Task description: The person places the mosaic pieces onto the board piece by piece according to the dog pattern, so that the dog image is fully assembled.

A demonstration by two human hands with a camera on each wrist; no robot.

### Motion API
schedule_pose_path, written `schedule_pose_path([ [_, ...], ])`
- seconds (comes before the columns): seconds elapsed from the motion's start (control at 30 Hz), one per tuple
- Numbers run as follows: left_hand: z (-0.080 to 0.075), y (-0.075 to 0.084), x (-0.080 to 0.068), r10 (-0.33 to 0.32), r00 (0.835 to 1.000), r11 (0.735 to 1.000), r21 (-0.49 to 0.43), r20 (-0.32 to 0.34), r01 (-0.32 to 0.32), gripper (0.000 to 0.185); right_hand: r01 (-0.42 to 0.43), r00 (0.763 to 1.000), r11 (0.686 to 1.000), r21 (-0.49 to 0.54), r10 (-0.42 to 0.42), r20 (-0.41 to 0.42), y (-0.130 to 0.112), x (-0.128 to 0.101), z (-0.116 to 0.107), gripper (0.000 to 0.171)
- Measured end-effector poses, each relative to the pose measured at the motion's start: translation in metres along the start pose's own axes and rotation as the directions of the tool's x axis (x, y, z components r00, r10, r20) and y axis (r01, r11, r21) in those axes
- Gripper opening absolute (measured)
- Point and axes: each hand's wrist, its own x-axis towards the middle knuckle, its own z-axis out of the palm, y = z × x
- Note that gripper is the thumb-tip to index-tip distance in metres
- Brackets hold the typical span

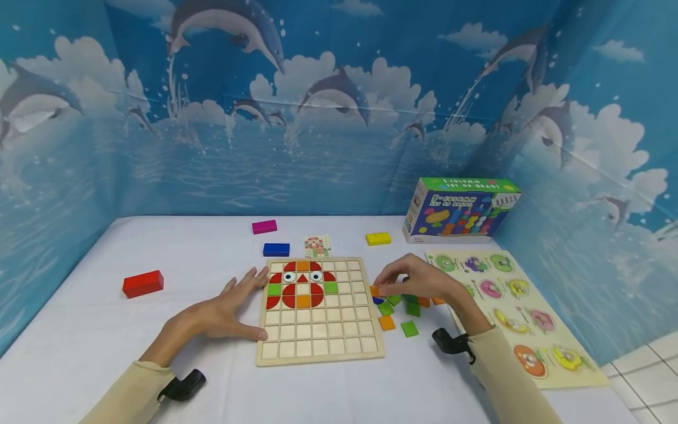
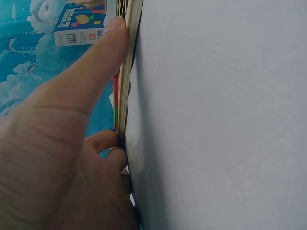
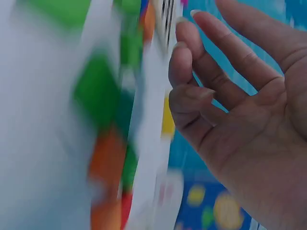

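Note:
A wooden grid board (image 1: 323, 335) lies on the white table, with a partly built owl of red, green and orange tiles (image 1: 302, 285) in its upper left. My left hand (image 1: 238, 306) rests flat against the board's left edge (image 2: 127, 72), fingers straight, thumb (image 2: 96, 72) pressed along the edge. My right hand (image 1: 384, 285) hovers over a pile of loose orange, green and blue tiles (image 1: 397, 312) just right of the board. Its fingertips are at an orange tile (image 1: 375, 290). In the right wrist view the fingers (image 3: 201, 86) are relaxed with nothing between them, and the tiles (image 3: 96, 91) are blurred.
A red block (image 1: 143, 283), a blue block (image 1: 276, 249), a magenta block (image 1: 263, 227), a yellow block (image 1: 378, 238) and a pattern card (image 1: 318, 245) lie around the board. A toy box (image 1: 459, 211) stands at the back right. A peg puzzle board (image 1: 529, 282) lies at the right edge.

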Motion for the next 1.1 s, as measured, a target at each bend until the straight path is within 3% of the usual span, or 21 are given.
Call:
schedule_pose_path([
  [0.17,0.000,0.002,0.000,-0.031,0.999,1.000,0.001,0.007,0.031,0.132,-0.094,0.989,0.989,-0.110,0.080,-0.126,0.031,-0.025,-0.026,0.018],
  [0.33,0.000,0.001,-0.002,-0.024,1.000,1.000,-0.002,0.009,0.024,0.132,-0.218,0.963,0.965,-0.148,0.189,-0.191,0.041,-0.042,-0.040,0.022],
  [0.67,-0.001,0.000,-0.001,-0.013,1.000,1.000,-0.019,0.019,0.013,0.130,-0.321,0.938,0.937,-0.139,0.294,-0.186,0.049,-0.055,-0.049,0.011],
  [0.9,-0.003,0.001,0.003,0.000,1.000,1.000,-0.012,0.003,0.000,0.130,-0.412,0.899,0.905,-0.106,0.385,-0.209,0.048,-0.054,-0.049,0.011],
  [1.1,-0.002,-0.001,-0.001,0.000,1.000,1.000,-0.017,0.015,0.000,0.130,-0.360,0.920,0.926,-0.114,0.333,-0.205,0.050,-0.053,-0.047,0.013],
])
